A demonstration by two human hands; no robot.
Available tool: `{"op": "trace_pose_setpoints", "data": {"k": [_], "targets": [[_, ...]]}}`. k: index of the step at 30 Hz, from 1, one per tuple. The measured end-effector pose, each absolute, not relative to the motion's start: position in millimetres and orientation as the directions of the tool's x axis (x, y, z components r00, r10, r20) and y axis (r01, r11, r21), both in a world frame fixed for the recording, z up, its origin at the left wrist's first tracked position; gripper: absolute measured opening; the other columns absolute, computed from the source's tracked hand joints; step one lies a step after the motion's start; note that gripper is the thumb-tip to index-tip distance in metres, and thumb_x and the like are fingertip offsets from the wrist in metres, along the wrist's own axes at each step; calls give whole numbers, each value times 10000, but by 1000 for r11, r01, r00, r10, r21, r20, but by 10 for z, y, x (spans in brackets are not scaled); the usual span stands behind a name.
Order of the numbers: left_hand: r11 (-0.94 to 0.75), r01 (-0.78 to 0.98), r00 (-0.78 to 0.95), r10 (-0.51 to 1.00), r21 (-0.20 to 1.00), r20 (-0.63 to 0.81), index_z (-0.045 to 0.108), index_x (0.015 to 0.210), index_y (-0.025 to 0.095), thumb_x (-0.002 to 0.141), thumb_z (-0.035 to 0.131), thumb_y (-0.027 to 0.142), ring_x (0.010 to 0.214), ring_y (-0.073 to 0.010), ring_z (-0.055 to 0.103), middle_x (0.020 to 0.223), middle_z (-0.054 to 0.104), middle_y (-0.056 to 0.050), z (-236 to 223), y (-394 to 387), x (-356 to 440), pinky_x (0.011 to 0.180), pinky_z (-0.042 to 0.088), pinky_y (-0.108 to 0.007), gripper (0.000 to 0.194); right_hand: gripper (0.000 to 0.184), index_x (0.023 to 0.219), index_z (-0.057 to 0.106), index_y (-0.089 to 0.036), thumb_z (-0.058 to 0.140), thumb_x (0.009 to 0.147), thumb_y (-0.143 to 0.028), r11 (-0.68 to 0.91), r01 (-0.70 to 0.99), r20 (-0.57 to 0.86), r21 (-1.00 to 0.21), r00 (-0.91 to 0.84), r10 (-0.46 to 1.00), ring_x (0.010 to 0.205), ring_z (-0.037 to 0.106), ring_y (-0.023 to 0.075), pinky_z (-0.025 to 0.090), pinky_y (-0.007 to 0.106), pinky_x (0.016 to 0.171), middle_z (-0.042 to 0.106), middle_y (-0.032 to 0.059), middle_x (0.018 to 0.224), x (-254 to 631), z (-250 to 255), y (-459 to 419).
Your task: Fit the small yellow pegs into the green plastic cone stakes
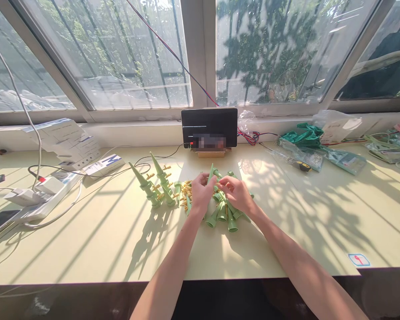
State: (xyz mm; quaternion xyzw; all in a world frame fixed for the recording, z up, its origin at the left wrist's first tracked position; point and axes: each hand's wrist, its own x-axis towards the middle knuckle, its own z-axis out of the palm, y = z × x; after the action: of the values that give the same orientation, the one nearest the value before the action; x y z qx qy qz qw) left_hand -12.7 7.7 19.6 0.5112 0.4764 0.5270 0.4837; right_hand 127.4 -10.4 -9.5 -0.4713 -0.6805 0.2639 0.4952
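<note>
My left hand is wrapped round a green plastic watering spike, its tip pointing up. Beside it, my right hand pinches a small yellow valve against the spike; the fingers partly hide the contact. Loose green spikes with open round ends are heaped under and beside my right hand. Close to my left hand is a pile of yellow valves. Farther left, several green spikes fitted with yellow valves stand upright together, tips up.
A dark-screened tablet leans on a stand behind the hands. To the left are a power strip with plugs and cables, and white boxes. Plastic bags and a black-and-yellow tape measure lie at right. The table's front edge is near my forearms.
</note>
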Motion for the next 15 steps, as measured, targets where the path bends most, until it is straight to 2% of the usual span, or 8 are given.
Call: {"op": "trace_pose_setpoints", "data": {"k": [7, 15], "targets": [[-75, -30, 5, 997, 997, 76, 677, 857, 168, 760, 719, 375, 526, -91, 469, 674, 632, -9, 195, 72, -125, 496, 378, -224, 232, 231, 836, 616, -196, 544, 942, -389, 431, 373, 440, -822, -67, 896, 610, 516, 132, 379, 236, 545, 584, 8, 718, 1274, -104, -105], [-89, -43, 37, 995, 995, 90, 683, 889, 169, 765, 734, 390, 582, -101, 519, 745, 660, -19, 188, 77, -128, 547, 406, -233, 259, 235, 781, 602, -184, 520, 931, -346, 439, 405, 454, -802, -63, 889, 614, 498, 131, 347, 246, 559, 575, 11, 706, 1274, -54, -127]]}}
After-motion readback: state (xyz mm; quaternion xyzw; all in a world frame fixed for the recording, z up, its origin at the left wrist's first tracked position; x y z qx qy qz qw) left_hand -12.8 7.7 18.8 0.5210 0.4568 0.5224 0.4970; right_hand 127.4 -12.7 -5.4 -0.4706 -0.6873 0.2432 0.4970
